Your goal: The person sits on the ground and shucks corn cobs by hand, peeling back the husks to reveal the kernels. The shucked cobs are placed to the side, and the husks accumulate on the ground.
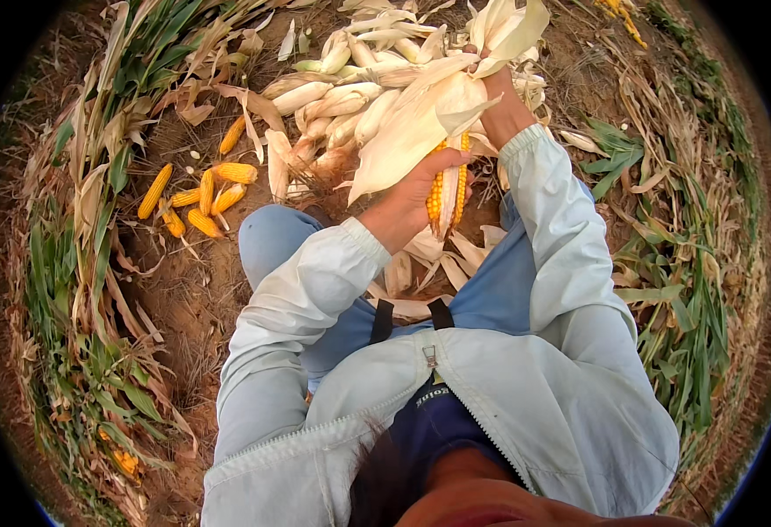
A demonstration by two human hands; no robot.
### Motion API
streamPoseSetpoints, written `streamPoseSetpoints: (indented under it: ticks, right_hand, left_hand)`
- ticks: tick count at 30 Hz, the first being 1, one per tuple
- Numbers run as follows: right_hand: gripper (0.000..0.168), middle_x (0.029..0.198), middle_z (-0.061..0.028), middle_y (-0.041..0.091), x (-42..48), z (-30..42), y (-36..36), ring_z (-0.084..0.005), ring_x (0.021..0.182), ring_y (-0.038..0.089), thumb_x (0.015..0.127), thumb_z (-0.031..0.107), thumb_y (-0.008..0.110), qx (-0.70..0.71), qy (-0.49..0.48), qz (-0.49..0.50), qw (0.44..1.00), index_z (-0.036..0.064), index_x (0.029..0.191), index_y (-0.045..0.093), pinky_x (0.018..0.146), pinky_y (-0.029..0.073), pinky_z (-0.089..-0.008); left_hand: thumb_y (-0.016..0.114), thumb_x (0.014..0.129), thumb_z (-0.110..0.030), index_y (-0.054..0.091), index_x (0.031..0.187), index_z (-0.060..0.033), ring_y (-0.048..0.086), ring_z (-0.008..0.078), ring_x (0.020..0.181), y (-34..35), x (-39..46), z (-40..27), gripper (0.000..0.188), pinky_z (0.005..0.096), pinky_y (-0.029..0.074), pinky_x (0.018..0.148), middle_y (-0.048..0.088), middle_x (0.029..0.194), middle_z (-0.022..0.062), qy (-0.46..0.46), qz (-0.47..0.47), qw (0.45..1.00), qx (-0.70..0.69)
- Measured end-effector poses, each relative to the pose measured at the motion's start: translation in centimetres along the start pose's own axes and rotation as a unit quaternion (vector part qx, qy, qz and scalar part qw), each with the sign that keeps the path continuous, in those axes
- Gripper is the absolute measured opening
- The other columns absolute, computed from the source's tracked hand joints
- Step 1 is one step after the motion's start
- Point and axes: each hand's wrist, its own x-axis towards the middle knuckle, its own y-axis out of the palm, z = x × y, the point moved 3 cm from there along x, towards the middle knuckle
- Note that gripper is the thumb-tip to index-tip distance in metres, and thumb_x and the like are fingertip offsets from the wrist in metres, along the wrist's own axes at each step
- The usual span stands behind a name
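Observation:
My left hand [418, 188] grips a yellow ear of corn [435, 197] that is partly out of its husk. One pale husk strip still runs down the ear, over the kernels. Farther out, my right hand [496, 82] is closed around peeled-back husk leaves [510, 39] at the ear's far end. A broad dry husk leaf [412, 132] spreads out over my left wrist and hides part of the ear. Beyond my hands lies a heap of unhusked ears [346, 99] on the soil.
Several bare yellow cobs [208, 191] lie on the ground at the left. Loose husks [399, 273] are between my knees. Cut corn stalks [96, 217] line the left side, and more green stalks [688, 329] the right. Other cobs [125, 461] show at lower left.

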Motion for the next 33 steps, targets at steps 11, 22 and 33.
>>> streamPoseSetpoints:
  ticks: [11, 22, 33]
  right_hand:
    - [0.022, 0.054, -0.0032, 0.041, -3.3, 2.1, 4.1, -0.0155, 0.039, 0.037, 0.083, 0.028, 0.047, 0.4, 0.045, -0.14, 0.905, 0.013, 0.067, 0.042, 0.043, 0.04, -0.0345]
    - [0.014, 0.088, -0.0034, 0.056, -2.6, 11.8, -7.4, -0.0175, 0.078, 0.058, 0.091, 0.013, 0.047, -0.182, -0.345, -0.011, 0.921, 0.005, 0.099, 0.055, 0.059, 0.045, -0.0301]
    - [0.073, 0.13, -0.016, 0.045, -12.2, -5.9, 2.5, -0.0298, 0.119, 0.046, 0.077, 0.019, 0.071, -0.731, -0.117, 0.244, 0.627, 0.01, 0.138, 0.032, 0.1, 0.037, -0.0379]
  left_hand:
    - [0.063, 0.082, -0.019, 0.05, 0.106, 0.0027, 0.06, 0.0192, 0.064, 0.0, -2.9, -1.4, 0.035, 0.0268, 0.051, 0.055, 0.059, 0.079, 0.0131, -0.044, 0.096, 0.987, -0.117]
    - [0.073, 0.068, -0.012, 0.054, 0.116, 0.0027, 0.058, 0.0112, 0.083, -3.1, -6.8, -0.8, 0.054, 0.0237, 0.046, 0.075, 0.061, 0.099, 0.0059, 0.181, -0.066, 0.916, 0.353]
    - [0.07, 0.078, -0.021, 0.05, 0.116, 0.0002, 0.057, 0.012, 0.088, -7.2, -6.2, -7.6, 0.049, 0.0257, 0.047, 0.074, 0.058, 0.103, 0.0063, 0.346, -0.187, 0.85, 0.35]
